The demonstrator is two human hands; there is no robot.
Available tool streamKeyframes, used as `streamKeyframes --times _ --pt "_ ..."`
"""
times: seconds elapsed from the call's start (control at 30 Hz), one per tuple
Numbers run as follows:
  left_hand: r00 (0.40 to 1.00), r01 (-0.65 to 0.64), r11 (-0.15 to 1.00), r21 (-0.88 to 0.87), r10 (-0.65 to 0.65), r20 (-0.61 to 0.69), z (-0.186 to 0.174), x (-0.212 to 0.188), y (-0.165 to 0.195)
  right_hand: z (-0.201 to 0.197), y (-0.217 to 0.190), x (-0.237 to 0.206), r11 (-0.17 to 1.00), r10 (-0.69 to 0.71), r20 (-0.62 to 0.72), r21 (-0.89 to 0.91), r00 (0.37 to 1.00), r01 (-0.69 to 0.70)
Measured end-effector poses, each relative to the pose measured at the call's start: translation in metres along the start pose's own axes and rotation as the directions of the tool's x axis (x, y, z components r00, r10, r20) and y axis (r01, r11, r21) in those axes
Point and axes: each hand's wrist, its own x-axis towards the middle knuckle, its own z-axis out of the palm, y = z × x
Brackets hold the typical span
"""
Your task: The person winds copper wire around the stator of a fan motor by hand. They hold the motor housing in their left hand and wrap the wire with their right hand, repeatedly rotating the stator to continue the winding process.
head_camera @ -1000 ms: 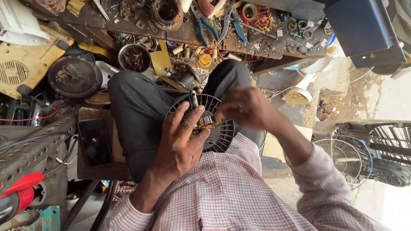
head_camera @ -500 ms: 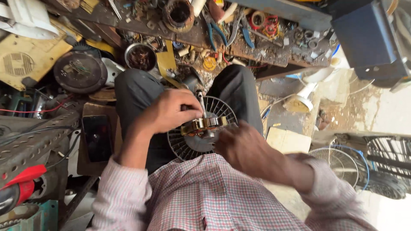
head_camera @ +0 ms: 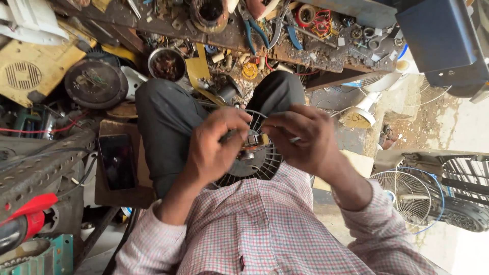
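Motor with a slotted round frame sits in the person's lap, between both knees, below the cluttered counter. Left hand has its grip closed on the motor's left side, and right hand pinches its top, fingers curled tight. Phone lies beside the left leg.

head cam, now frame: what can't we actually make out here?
- Head view: centre of the round black grille is covered by the left hand and right hand.
- Small metal part between the fingers: too small and blurred to identify.
- Red tool at the left: cut off by the frame edge.
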Motion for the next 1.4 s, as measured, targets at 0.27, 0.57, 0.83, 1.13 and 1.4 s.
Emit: streamKeyframes --times 0.27,0.57,0.83,1.13,1.4 --pt "0.955 0.241 0.925 -0.294 -0.173 0.239 -0.009 0.006 -0.069 0.025 0.000 0.011 0.985 -0.168 0.084 -0.031 0.982 0.171" --pt "0.971 0.157 0.968 -0.196 -0.116 0.207 -0.019 0.015 -0.065 0.030 0.004 0.003 0.992 -0.121 0.095 -0.036 0.988 0.125" --pt "0.940 0.047 0.998 -0.046 -0.029 0.339 -0.031 0.020 -0.057 0.022 -0.005 -0.039 0.936 -0.235 0.464 -0.130 0.854 0.328" --pt "0.911 -0.411 0.672 0.616 0.282 0.300 -0.003 -0.007 0.032 0.006 0.052 -0.025 0.969 0.088 0.257 -0.247 0.962 -0.023" --pt "0.987 0.035 0.999 0.012 -0.033 -0.156 0.008 0.005 -0.007 0.050 0.093 0.042 0.985 -0.141 0.077 -0.090 0.987 0.148"
